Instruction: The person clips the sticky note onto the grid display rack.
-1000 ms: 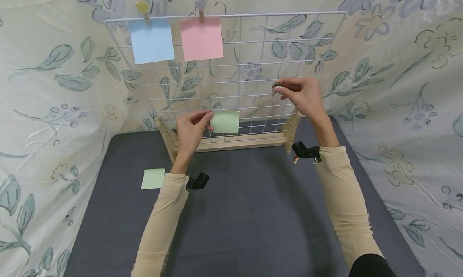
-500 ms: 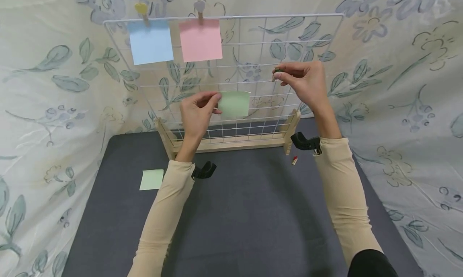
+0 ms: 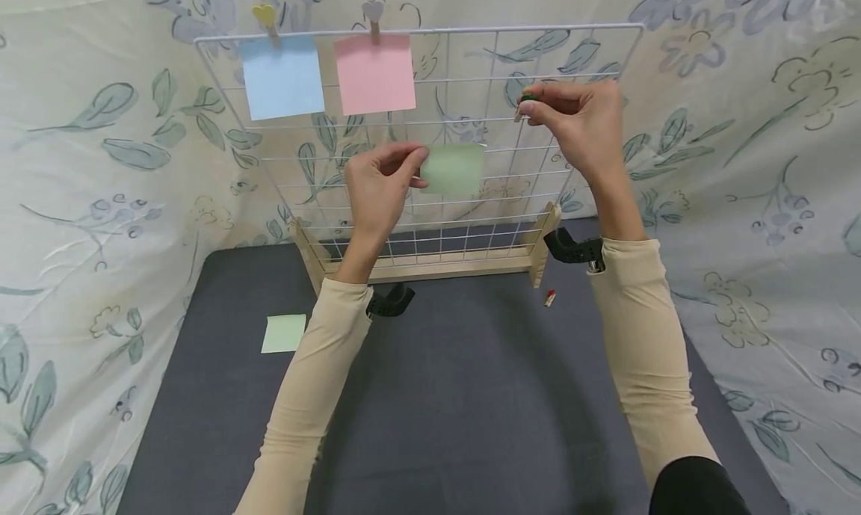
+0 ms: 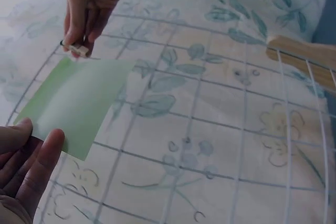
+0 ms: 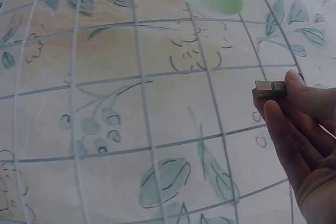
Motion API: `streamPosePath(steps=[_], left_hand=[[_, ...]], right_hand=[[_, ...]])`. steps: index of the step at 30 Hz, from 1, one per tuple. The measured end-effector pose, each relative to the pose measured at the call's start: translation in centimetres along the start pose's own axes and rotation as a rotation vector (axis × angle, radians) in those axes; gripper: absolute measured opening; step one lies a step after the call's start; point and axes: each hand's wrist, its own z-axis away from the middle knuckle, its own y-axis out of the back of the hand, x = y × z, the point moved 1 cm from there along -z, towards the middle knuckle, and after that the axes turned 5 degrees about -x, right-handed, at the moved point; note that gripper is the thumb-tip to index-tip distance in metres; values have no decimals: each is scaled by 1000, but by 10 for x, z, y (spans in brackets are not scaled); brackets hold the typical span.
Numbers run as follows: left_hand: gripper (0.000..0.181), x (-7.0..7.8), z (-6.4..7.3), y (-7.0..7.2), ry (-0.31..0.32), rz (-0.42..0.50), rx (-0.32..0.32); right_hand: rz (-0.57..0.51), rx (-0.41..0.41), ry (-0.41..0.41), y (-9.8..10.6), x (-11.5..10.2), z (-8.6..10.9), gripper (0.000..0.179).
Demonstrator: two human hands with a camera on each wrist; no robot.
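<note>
My left hand (image 3: 380,186) pinches a light green paper note (image 3: 454,170) by its left edge, in front of the white wire grid (image 3: 444,30). In the left wrist view the green sheet (image 4: 79,103) is tilted between thumb and fingers. To the right and higher, my right hand (image 3: 585,122) pinches a small wooden clothespin (image 5: 270,88) with a green top, apart from the note. Clipped to the grid's top bar are a blue note (image 3: 282,78) under a yellow heart clothespin (image 3: 266,18) and a pink note (image 3: 375,74) under a pale heart clothespin (image 3: 374,13).
The grid stands in a wooden base (image 3: 457,266) on a dark grey table (image 3: 444,388). Another green note (image 3: 283,333) lies at left, beside my left sleeve. A small red-topped clothespin (image 3: 550,298) lies right of the base. Floral cloth (image 3: 753,201) hangs behind and around.
Both hands have risen in front of the grid, the left carrying the green note up and to the right, the right carrying the clothespin up. The hung notes have stayed put.
</note>
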Motion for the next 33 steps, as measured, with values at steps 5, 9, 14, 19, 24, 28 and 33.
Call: streamPosePath(steps=[5,9,14,19,24,28,33], left_hand=[[13,18,-9,-11,-39,62,-20],[14,31,-15,-20,-54,90,-30],[13,43,-23,-22,-71,68,-11],[13,58,-33,-23,-50,51,-2],[13,66,-50,-21,31,40,16],[13,68,-60,-19,73,38,22],[14,68,-67,-21,117,24,21]], right_hand=[[-43,12,34,5,-8,-10,17],[-68,27,41,7,-12,-15,15],[-75,43,46,10,-16,-19,14],[-103,52,56,14,-21,-26,14],[-135,46,54,17,-31,-34,14],[-132,15,64,19,-40,-44,14],[-116,-33,92,19,-49,-57,16]])
